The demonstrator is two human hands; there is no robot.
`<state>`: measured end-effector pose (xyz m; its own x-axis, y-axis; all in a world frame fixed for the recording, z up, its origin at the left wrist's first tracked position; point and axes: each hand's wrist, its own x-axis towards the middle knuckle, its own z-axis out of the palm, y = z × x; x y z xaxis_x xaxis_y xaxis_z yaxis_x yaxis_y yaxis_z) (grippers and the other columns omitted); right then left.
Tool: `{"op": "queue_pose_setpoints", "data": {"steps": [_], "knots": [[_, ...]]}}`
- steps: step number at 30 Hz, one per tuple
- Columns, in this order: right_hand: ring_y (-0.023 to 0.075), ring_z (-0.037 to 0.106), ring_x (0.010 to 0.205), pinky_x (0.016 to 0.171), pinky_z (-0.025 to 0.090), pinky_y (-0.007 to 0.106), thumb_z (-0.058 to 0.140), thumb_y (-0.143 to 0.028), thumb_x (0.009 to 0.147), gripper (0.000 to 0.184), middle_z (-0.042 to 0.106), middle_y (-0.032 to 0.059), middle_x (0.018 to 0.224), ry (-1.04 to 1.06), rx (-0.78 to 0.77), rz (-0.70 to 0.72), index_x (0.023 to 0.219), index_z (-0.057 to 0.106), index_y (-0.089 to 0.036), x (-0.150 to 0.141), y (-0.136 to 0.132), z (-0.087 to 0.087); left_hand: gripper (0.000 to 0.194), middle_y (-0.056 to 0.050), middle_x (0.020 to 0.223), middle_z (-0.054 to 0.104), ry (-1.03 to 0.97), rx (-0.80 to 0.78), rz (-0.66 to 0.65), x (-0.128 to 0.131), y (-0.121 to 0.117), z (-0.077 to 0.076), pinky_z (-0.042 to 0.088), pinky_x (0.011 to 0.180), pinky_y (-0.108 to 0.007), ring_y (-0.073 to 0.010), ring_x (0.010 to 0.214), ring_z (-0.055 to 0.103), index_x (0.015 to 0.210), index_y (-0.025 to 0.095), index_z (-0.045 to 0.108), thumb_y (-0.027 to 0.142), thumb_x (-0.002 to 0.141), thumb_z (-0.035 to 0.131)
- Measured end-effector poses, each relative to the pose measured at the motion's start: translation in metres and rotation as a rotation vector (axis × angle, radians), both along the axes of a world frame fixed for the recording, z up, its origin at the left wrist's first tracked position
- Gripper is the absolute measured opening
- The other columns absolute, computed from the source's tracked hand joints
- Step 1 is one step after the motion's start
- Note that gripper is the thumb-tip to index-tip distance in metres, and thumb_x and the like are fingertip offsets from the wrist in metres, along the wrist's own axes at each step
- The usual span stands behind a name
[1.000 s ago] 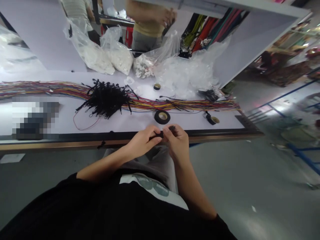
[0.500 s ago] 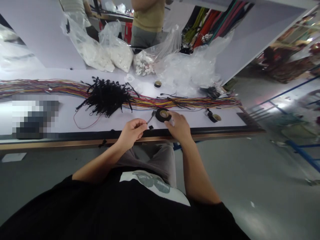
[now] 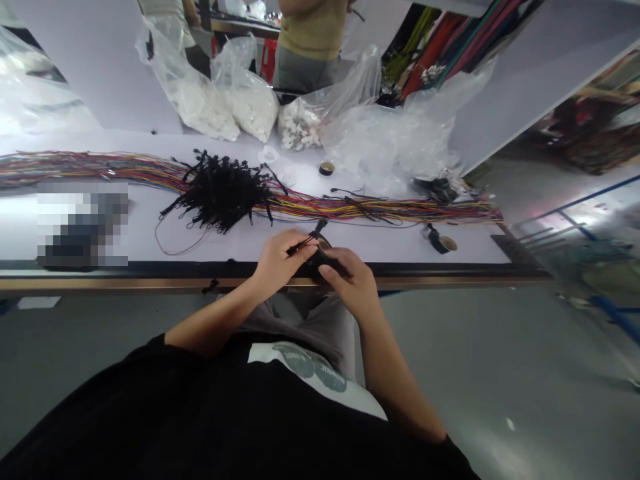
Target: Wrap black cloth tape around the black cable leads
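Observation:
Over the front edge of the table, my left hand (image 3: 281,261) pinches a short black cable (image 3: 321,227), whose connector end points up and away from me. Close beside it, my right hand (image 3: 351,279) is closed on a roll of black tape (image 3: 324,245), tilted so its pale core partly shows. The cable lies against or just above the tape roll; I cannot tell whether they touch. Left of my hands, a heap of short black cables (image 3: 225,193) lies across a long bundle of coloured wires (image 3: 345,207).
Along the back stand clear bags of white parts (image 3: 250,110) and crumpled plastic bags (image 3: 395,140). A small tape roll (image 3: 327,169) lies behind the wires, another roll (image 3: 445,244) to the right. A blurred-out object (image 3: 83,227) lies left. People stand beyond the opening.
My right hand took the tape roll off the table and brought it to the front edge. My left hand moved right with the black cable, up to the roll.

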<state>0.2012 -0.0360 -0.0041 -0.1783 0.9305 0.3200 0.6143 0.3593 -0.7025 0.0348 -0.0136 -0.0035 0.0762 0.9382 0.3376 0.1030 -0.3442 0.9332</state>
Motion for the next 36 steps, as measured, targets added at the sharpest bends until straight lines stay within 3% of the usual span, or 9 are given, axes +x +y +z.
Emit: {"op": "queue_pose_setpoints", "data": {"steps": [7, 10, 14, 18, 22, 27, 36], "knots": [[0.0213, 0.063, 0.078, 0.07, 0.048, 0.033, 0.053, -0.039, 0.08, 0.039, 0.072, 0.0044, 0.086, -0.31, 0.165, -0.138, 0.114, 0.06, -0.023, -0.017, -0.012, 0.011, 0.008, 0.001, 0.073, 0.062, 0.111, -0.103, 0.067, 0.008, -0.012, 0.006, 0.045, 0.073, -0.026, -0.0134, 0.074, 0.056, 0.071, 0.017, 0.058, 0.016, 0.077, 0.053], [0.0215, 0.064, 0.084, 0.073, 0.047, 0.033, 0.048, -0.031, 0.083, 0.029, 0.073, 0.0049, 0.093, -0.34, 0.192, -0.145, 0.103, 0.067, -0.024, -0.016, -0.006, 0.013, 0.007, 0.001, 0.072, 0.061, 0.064, -0.173, 0.001, 0.011, -0.016, 0.01, 0.045, 0.071, -0.026, -0.0133, 0.072, 0.056, 0.072, 0.017, 0.057, 0.018, 0.077, 0.054], [0.0233, 0.063, 0.08, 0.072, 0.045, 0.035, 0.047, -0.032, 0.083, 0.026, 0.073, 0.0062, 0.084, -0.331, 0.096, -0.195, 0.087, 0.071, -0.023, -0.006, 0.002, 0.012, 0.007, 0.002, 0.073, 0.059, -0.076, -0.276, -0.109, 0.012, -0.019, 0.01, 0.044, 0.07, -0.024, -0.0111, 0.07, 0.054, 0.08, 0.016, 0.057, 0.022, 0.077, 0.057], [0.022, 0.061, 0.078, 0.073, 0.044, 0.035, 0.048, -0.037, 0.083, 0.028, 0.072, 0.0058, 0.081, -0.129, 0.01, -0.177, 0.083, 0.071, -0.022, 0.0, -0.004, 0.015, 0.027, 0.005, 0.073, 0.052, -0.336, -0.374, -0.173, 0.015, -0.02, 0.005, 0.04, 0.057, -0.018, -0.0064, 0.06, 0.047, 0.103, 0.02, 0.049, 0.026, 0.078, 0.058], [0.0189, 0.062, 0.078, 0.073, 0.046, 0.032, 0.052, -0.039, 0.081, 0.025, 0.071, 0.0037, 0.083, 0.162, -0.106, -0.117, 0.081, 0.069, -0.021, -0.001, -0.013, 0.018, 0.012, 0.005, 0.067, 0.047, -0.45, -0.424, -0.207, 0.017, -0.02, 0.007, 0.024, 0.042, -0.016, -0.0029, 0.046, 0.033, 0.086, 0.019, 0.049, 0.029, 0.081, 0.053], [0.0172, 0.058, 0.067, 0.067, 0.045, 0.031, 0.055, -0.042, 0.08, 0.025, 0.067, 0.0013, 0.069, 0.151, -0.032, -0.119, 0.07, 0.067, -0.022, -0.009, -0.015, 0.019, 0.015, 0.008, 0.056, 0.038, -0.412, -0.397, -0.259, 0.017, -0.022, 0.009, 0.021, 0.041, -0.017, -0.0038, 0.043, 0.028, 0.082, 0.018, 0.051, 0.033, 0.08, 0.056], [0.0189, 0.058, 0.067, 0.067, 0.043, 0.033, 0.051, -0.045, 0.082, 0.029, 0.068, 0.0023, 0.067, -0.03, 0.103, -0.141, 0.068, 0.068, -0.025, -0.012, -0.01, 0.015, 0.008, 0.003, 0.067, 0.05, -0.086, -0.189, -0.16, 0.01, -0.024, 0.006, 0.037, 0.055, -0.021, -0.0077, 0.057, 0.042, 0.083, 0.018, 0.056, 0.023, 0.082, 0.049]]}}
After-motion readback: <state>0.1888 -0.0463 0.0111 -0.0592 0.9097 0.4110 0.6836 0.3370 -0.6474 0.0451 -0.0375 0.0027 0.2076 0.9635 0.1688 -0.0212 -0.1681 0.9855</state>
